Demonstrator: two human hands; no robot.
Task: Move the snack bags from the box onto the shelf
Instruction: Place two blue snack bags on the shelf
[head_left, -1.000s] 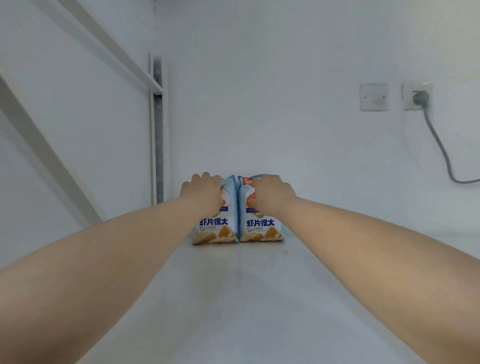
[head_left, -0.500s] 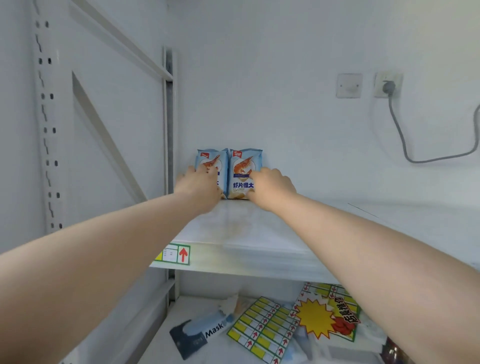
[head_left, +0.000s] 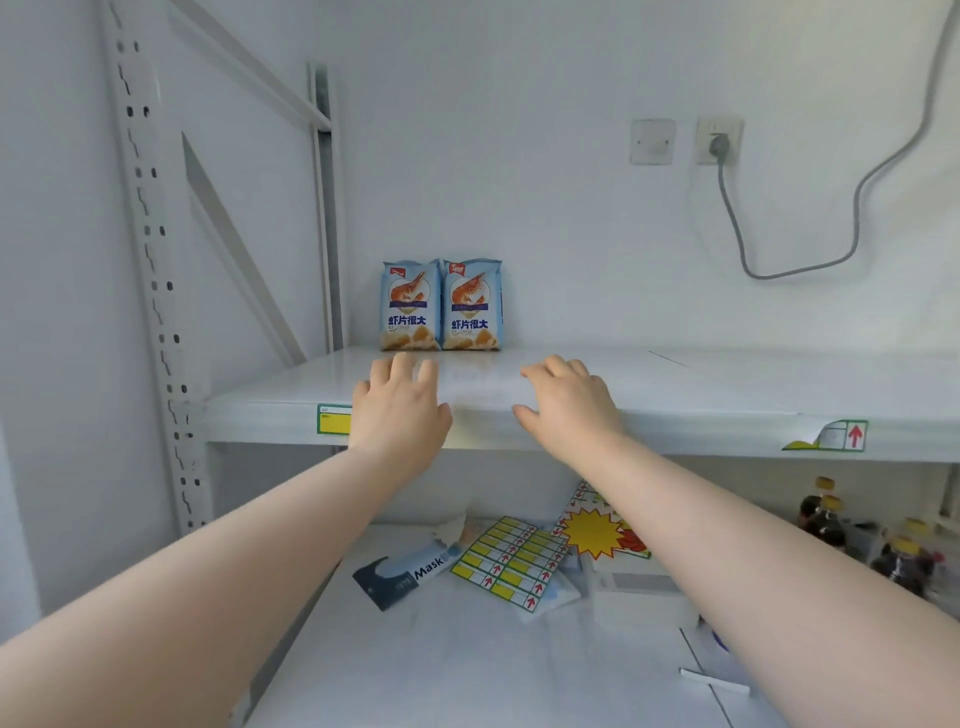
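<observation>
Two light-blue, shrimp-printed snack bags (head_left: 439, 312) are stood upright at the back of the white metal shelf (head_left: 675, 387), twelve o'clock of the left hand (head_left: 397, 410) and right hand (head_left: 569, 410), both empty, fingers apart. They are judged light and crushable, best pinched by the top seals.

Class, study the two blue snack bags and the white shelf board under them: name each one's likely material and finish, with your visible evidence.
The left snack bag and the right snack bag: probably thin printed plastic film, slightly glossy; crimped top seams and puffed fronts suggest it. The shelf board: likely painted metal, smooth white with soft sheen; laminate is possible.
</observation>
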